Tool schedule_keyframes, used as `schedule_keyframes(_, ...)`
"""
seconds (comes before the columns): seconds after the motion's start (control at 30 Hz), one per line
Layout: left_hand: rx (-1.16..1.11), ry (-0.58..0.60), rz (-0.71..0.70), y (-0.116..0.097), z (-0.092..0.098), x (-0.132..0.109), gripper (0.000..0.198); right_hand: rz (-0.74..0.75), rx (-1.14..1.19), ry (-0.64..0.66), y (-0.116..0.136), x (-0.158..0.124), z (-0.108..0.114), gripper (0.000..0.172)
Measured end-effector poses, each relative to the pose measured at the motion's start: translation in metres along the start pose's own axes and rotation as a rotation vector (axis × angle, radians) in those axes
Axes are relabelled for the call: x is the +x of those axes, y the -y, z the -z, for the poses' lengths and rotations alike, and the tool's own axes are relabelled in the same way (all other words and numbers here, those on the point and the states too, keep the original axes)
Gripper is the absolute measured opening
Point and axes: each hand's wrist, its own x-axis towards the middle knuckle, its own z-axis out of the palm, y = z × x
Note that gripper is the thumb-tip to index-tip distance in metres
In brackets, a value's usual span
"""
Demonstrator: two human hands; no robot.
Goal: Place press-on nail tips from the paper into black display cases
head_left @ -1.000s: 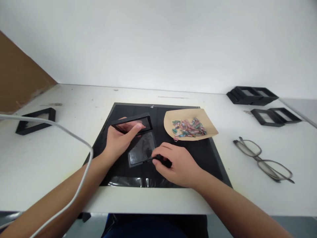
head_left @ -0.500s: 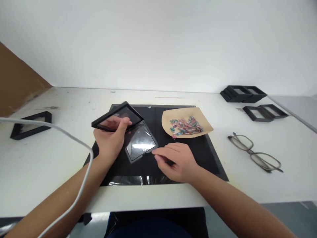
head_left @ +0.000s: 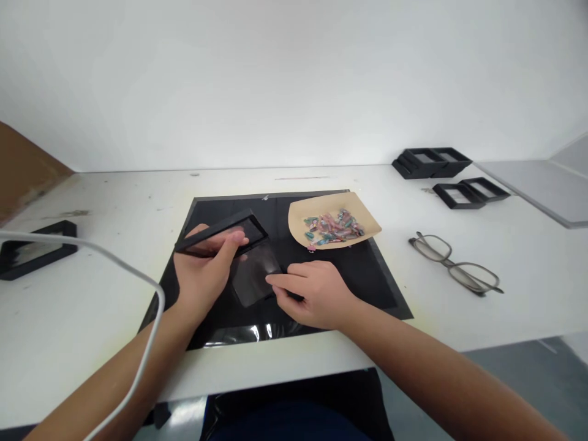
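Observation:
A hinged black display frame [head_left: 215,229] with clear film windows stands opened out over the black mat [head_left: 344,300]. My left hand [head_left: 202,278] grips its raised, tilted half, with the thumb on the inner side and the fingers behind, showing through the film. The other half, a clear film panel [head_left: 250,285], slopes down toward the mat. At its right edge, my right hand [head_left: 316,297] is closed, index finger and thumb pinched on the rim; its remaining fingers are curled. Just beyond that hand lies a tan paper tray [head_left: 367,214] holding several colourful small wrapped pieces [head_left: 333,226].
Eyeglasses [head_left: 452,263] lie on the white table to the right. Behind them are an opened black frame [head_left: 459,197] and stacked black frames [head_left: 418,164]. Another black frame [head_left: 39,260] rests at the left. A white cable [head_left: 154,318] hangs across my left forearm.
The raised half of the frame has tipped lower toward the other half. My right hand has shifted slightly left along with the panel's edge. The whole view has turned a little.

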Motion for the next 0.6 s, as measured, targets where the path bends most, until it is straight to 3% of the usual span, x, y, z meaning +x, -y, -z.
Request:
schedule_keyframes(0.1, 0.026, 0.026, 0.031, 0.01, 0.0, 0.012, 0.029, -0.06, -0.066, -0.012, -0.013, 0.006, 0.022, 0.024)
schedule_keyframes(0.23, 0.065, 0.14, 0.034, 0.021, -0.001, 0.019, 0.035, -0.35, -0.255, -0.027, -0.062, 0.022, 0.072, 0.027)
schedule_keyframes(0.33, 0.079, 0.256, 0.03, 0.03, -0.002, 0.02, 0.054, -0.463, -0.35, 0.168, -0.109, 0.032, 0.097, 0.025)
schedule_keyframes(0.4, 0.084, 0.277, 0.014, 0.036, -0.003, 0.02, 0.064, -0.474, -0.356, 0.354, -0.131, 0.034, 0.099, 0.023)
schedule_keyframes(0.47, 0.083, 0.242, -0.023, 0.041, -0.003, 0.021, 0.074, -0.475, -0.367, 0.456, -0.142, 0.033, 0.092, 0.024)
schedule_keyframes(0.6, 0.067, 0.129, -0.134, 0.042, -0.002, 0.026, 0.084, -0.478, -0.409, 0.474, -0.14, 0.028, 0.075, 0.03)
